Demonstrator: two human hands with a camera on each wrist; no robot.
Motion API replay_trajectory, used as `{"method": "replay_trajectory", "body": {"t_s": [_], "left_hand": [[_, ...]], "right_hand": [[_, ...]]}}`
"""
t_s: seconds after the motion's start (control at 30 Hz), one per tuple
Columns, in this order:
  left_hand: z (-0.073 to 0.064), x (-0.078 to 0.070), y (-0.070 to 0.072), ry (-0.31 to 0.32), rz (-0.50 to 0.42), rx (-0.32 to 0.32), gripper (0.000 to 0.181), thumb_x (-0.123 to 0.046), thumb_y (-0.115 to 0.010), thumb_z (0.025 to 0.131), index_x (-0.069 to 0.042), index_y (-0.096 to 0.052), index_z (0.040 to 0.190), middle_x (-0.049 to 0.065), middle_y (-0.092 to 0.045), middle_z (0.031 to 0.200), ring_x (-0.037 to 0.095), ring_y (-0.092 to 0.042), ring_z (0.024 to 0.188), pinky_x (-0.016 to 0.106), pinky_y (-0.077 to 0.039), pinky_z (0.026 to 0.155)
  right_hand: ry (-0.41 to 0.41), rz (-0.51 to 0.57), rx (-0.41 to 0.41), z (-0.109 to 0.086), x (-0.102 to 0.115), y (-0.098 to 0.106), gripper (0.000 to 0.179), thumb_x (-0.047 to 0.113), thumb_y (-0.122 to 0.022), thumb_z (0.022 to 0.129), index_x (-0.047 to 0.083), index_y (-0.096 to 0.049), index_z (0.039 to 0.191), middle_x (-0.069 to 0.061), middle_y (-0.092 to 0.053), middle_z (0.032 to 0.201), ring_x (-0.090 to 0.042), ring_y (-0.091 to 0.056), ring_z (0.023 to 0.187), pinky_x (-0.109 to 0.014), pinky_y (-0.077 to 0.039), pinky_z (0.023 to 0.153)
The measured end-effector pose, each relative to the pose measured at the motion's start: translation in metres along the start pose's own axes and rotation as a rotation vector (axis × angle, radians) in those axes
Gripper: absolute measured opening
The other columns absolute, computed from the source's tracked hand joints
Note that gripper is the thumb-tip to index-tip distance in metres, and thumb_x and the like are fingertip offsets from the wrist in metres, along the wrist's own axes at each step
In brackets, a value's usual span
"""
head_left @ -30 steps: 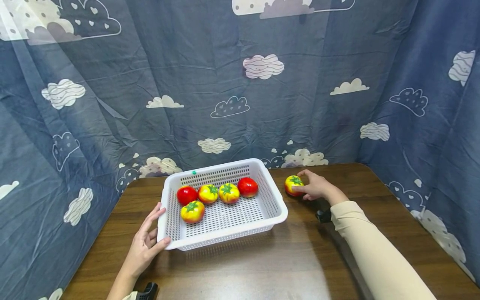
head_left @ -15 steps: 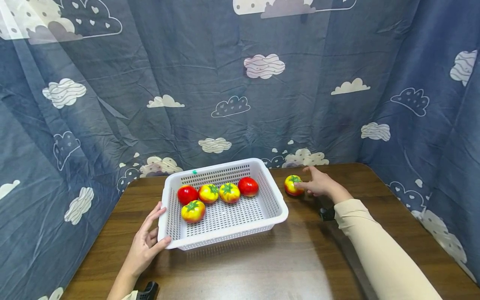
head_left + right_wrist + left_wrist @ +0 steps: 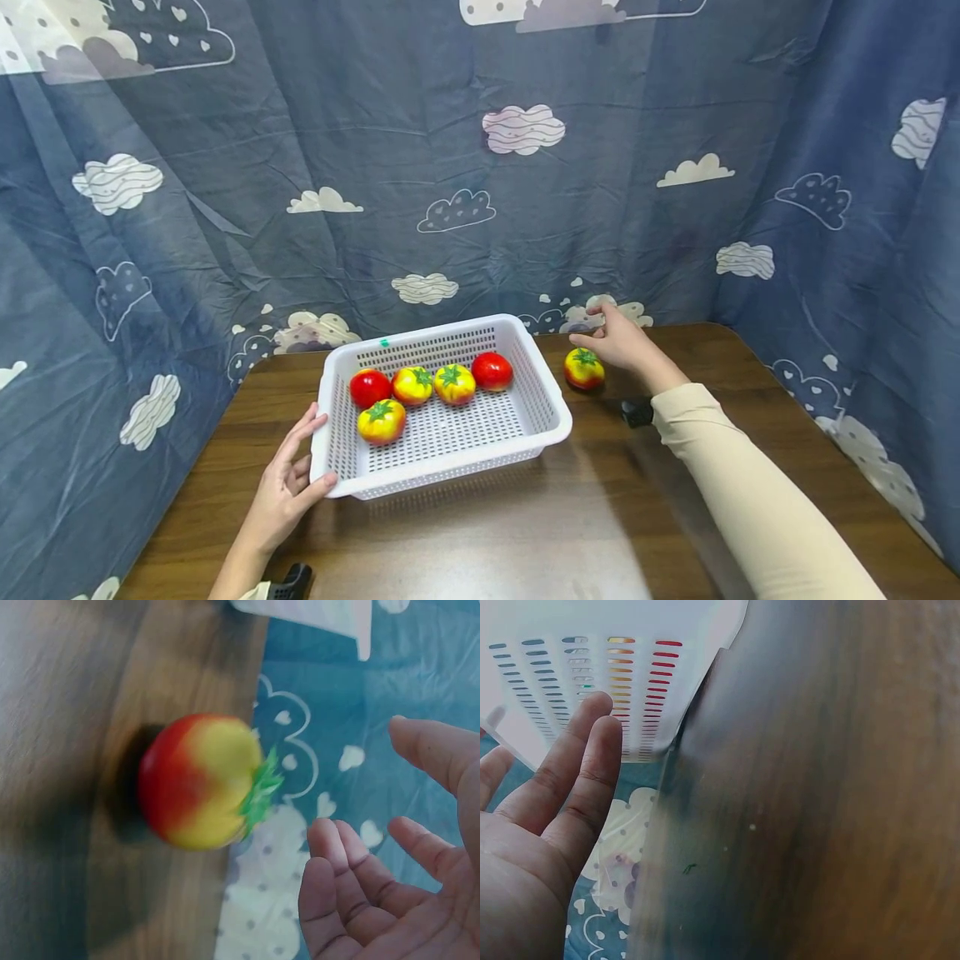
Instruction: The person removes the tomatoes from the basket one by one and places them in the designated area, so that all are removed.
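Observation:
A white perforated plastic basket (image 3: 450, 481) stands on the table with several tomatoes inside, some red like the tomato (image 3: 492, 372) at its right, others yellow-red with green leaf tops like the tomato (image 3: 382, 422) near the front. My left hand (image 3: 276, 492) touches the basket's left end, thumb on the front corner and index finger at the rim. In the left wrist view its other fingers (image 3: 581, 776) extend by the slotted wall. Right of the basket, a yellow-red tomato (image 3: 584, 368) sits on the wood. Above and behind it hovers my right hand (image 3: 618, 340), fingers spread and apart from it.
The brown wooden table (image 3: 495, 542) extends in front of the basket and to the right. A blue curtain (image 3: 450, 167) with cloud prints hangs along the back and both sides. The basket's right wall (image 3: 542, 379) stands close to the loose tomato.
My right hand has come off the loose tomato, rising and moving back above it. That tomato stays on the table. The left hand and basket hold their place.

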State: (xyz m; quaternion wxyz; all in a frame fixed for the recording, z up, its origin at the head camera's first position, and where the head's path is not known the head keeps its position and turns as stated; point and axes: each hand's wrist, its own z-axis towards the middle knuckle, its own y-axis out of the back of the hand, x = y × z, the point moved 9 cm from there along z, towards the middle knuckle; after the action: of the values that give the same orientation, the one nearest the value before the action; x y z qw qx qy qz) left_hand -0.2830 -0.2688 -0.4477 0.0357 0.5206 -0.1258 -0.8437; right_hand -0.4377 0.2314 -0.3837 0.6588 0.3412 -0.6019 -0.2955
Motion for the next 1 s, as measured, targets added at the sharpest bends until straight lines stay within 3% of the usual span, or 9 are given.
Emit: {"method": "replay_trajectory", "body": {"t_s": [0.2, 0.37, 0.53, 0.73, 0.87, 1.0], "left_hand": [[0.001, 0.000, 0.001, 0.010, -0.002, -0.003, 0.077, 0.013, -0.070, 0.089, 0.002, -0.042, 0.160, 0.010, -0.024, 0.179, 0.007, -0.072, 0.119, 0.022, -0.063, 0.089], [0.000, 0.000, 0.001, 0.014, -0.006, -0.004, 0.077, 0.013, -0.070, 0.088, 0.003, -0.042, 0.160, 0.011, -0.024, 0.179, 0.007, -0.072, 0.118, 0.022, -0.063, 0.088], [-0.001, 0.000, 0.002, 0.017, -0.001, 0.005, 0.077, 0.013, -0.070, 0.089, 0.002, -0.041, 0.160, 0.011, -0.023, 0.179, 0.007, -0.072, 0.118, 0.022, -0.063, 0.088], [-0.002, 0.000, 0.003, 0.023, -0.002, 0.007, 0.077, 0.014, -0.069, 0.090, 0.001, -0.041, 0.161, 0.009, -0.022, 0.180, 0.005, -0.071, 0.119, 0.022, -0.063, 0.088], [-0.001, 0.000, 0.002, 0.028, 0.001, 0.009, 0.077, 0.013, -0.069, 0.090, 0.001, -0.041, 0.161, 0.010, -0.021, 0.180, 0.005, -0.071, 0.120, 0.022, -0.063, 0.088], [0.000, 0.000, 0.001, 0.032, 0.008, 0.006, 0.077, 0.013, -0.069, 0.090, 0.000, -0.041, 0.161, 0.012, -0.021, 0.179, 0.006, -0.071, 0.120, 0.022, -0.063, 0.087]], "right_hand": [[0.016, 0.016, 0.014, 0.005, 0.020, -0.001, 0.069, 0.040, -0.069, 0.103, 0.000, -0.042, 0.153, -0.026, -0.068, 0.118, -0.036, -0.067, 0.102, -0.053, -0.059, 0.097], [0.029, 0.027, 0.037, 0.007, 0.033, -0.007, 0.070, 0.039, -0.069, 0.103, -0.001, -0.042, 0.155, -0.028, -0.068, 0.125, -0.038, -0.067, 0.111, -0.054, -0.057, 0.102], [0.057, 0.033, 0.070, 0.008, 0.045, -0.015, 0.070, 0.038, -0.070, 0.103, 0.000, -0.042, 0.154, -0.025, -0.069, 0.119, -0.033, -0.067, 0.101, -0.043, -0.059, 0.089], [0.084, 0.038, 0.101, 0.009, 0.063, -0.023, 0.070, 0.038, -0.072, 0.101, 0.002, -0.043, 0.154, -0.017, -0.072, 0.106, -0.025, -0.065, 0.086, -0.030, -0.052, 0.073], [0.107, 0.042, 0.114, 0.008, 0.073, -0.027, 0.070, 0.035, -0.073, 0.101, 0.002, -0.043, 0.155, -0.016, -0.071, 0.104, -0.023, -0.063, 0.084, -0.029, -0.052, 0.072], [0.117, 0.045, 0.138, 0.006, 0.082, -0.032, 0.071, 0.035, -0.072, 0.101, 0.004, -0.041, 0.157, -0.018, -0.075, 0.110, -0.025, -0.067, 0.091, -0.034, -0.055, 0.079]]}}
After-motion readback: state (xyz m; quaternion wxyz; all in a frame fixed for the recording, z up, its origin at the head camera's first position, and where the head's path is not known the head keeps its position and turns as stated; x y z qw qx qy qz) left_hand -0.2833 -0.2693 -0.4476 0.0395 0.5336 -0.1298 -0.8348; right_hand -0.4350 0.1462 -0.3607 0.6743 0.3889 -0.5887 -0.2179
